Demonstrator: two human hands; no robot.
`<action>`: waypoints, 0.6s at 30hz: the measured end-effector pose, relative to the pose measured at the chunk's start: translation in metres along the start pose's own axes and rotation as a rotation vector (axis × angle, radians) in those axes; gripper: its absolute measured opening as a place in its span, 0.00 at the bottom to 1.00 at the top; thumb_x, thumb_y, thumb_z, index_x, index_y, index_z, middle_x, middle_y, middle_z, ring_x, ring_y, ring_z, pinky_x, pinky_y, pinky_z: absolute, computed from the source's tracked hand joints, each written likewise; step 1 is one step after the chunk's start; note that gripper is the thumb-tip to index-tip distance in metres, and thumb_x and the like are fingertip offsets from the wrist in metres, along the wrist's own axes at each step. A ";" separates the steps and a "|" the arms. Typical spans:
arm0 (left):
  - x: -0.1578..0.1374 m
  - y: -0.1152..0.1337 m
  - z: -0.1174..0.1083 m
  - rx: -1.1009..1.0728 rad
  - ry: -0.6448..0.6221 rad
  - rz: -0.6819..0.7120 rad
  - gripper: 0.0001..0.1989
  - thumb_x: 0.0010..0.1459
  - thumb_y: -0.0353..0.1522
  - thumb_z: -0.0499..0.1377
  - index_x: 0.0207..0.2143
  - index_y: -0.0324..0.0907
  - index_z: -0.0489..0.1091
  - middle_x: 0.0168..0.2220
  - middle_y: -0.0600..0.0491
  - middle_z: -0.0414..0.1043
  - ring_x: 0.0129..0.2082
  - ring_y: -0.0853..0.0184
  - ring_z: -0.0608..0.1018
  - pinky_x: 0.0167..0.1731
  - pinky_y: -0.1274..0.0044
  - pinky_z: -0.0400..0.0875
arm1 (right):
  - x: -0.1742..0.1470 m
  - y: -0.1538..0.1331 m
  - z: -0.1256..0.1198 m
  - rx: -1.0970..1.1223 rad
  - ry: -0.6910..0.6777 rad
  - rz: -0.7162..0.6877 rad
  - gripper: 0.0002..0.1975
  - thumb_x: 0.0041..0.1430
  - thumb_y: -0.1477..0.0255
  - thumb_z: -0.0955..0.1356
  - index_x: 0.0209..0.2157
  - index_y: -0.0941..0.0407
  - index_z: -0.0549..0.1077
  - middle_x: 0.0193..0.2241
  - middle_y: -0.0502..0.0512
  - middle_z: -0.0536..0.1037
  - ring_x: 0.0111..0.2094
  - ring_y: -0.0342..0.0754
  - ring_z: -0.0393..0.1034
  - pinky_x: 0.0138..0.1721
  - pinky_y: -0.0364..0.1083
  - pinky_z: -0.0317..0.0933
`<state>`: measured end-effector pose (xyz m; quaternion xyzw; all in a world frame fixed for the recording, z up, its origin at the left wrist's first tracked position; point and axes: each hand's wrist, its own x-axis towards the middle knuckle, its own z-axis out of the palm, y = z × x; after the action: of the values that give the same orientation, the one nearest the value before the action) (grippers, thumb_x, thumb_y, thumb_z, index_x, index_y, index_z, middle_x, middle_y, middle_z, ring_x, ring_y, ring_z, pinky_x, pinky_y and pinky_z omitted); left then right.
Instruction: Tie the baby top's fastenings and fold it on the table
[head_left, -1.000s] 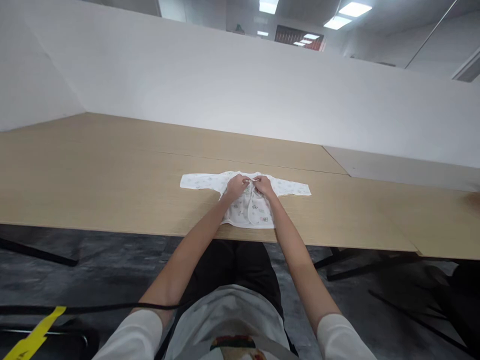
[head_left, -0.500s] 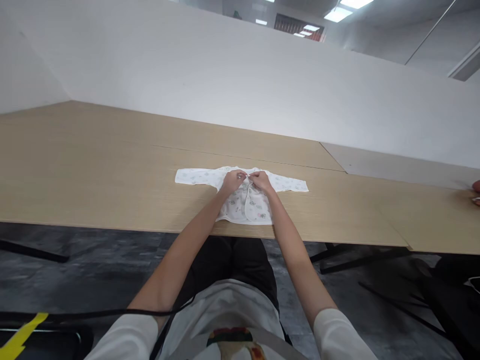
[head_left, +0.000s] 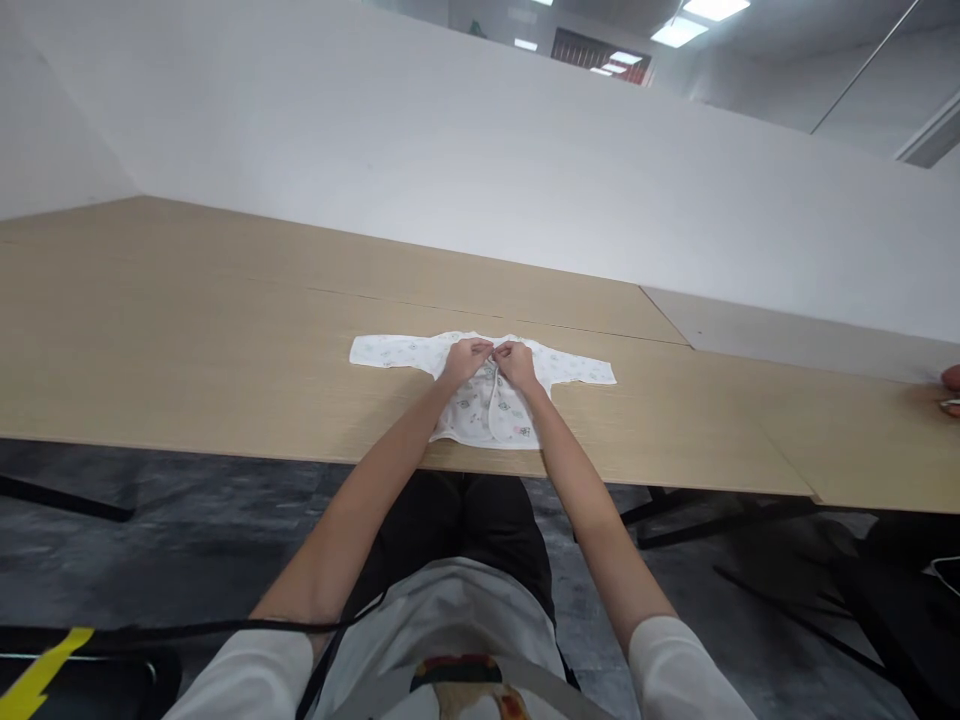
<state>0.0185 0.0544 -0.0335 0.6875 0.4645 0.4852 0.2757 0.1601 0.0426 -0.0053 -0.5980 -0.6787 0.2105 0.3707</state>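
A small white baby jacket point(head_left: 480, 415) with a light printed pattern lies spread on the table, its sleeves stretched out to both sides. At the top of its front opening, near the neckline, my left hand point(head_left: 469, 358) pinches the fabric. My right hand point(head_left: 516, 364) pinches the same spot from the other side, and the fingertips of both hands meet. Whatever fastening sits between the fingers is hidden. Below the hands, the front edge runs down the middle in a curve to the hem.
The wooden table point(head_left: 225, 350) reaches to a white partition point(head_left: 375, 150) behind. Another person's hand point(head_left: 951, 380) shows at the far right edge. A black chair with yellow tape point(head_left: 45, 670) stands at lower left, and a dark cable point(head_left: 187, 630) crosses by my left arm.
My right hand has shifted slightly left and its fingers have closed in against my left fingertips. The jacket lies in the same place.
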 end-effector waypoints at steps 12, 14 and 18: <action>-0.002 0.006 -0.002 0.117 0.046 0.021 0.13 0.52 0.29 0.56 0.39 0.41 0.76 0.37 0.51 0.79 0.38 0.65 0.79 0.40 0.78 0.72 | -0.001 -0.002 0.000 -0.083 0.010 -0.005 0.04 0.51 0.74 0.68 0.27 0.59 0.76 0.26 0.54 0.78 0.29 0.44 0.71 0.34 0.41 0.61; -0.002 0.007 -0.002 0.134 0.049 0.027 0.13 0.52 0.29 0.56 0.40 0.41 0.76 0.38 0.51 0.79 0.38 0.65 0.79 0.41 0.77 0.72 | -0.002 -0.003 -0.003 -0.048 -0.024 0.019 0.05 0.51 0.74 0.67 0.26 0.59 0.75 0.23 0.52 0.77 0.27 0.43 0.69 0.32 0.40 0.60; -0.002 0.007 -0.002 0.163 0.029 0.045 0.14 0.52 0.30 0.57 0.42 0.41 0.75 0.38 0.51 0.78 0.37 0.65 0.79 0.40 0.77 0.72 | -0.003 -0.006 -0.008 0.003 -0.113 0.079 0.07 0.50 0.74 0.65 0.23 0.59 0.74 0.14 0.48 0.70 0.21 0.41 0.65 0.28 0.39 0.57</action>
<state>0.0192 0.0494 -0.0277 0.7110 0.4909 0.4616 0.2010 0.1624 0.0369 0.0036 -0.6108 -0.6742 0.2595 0.3241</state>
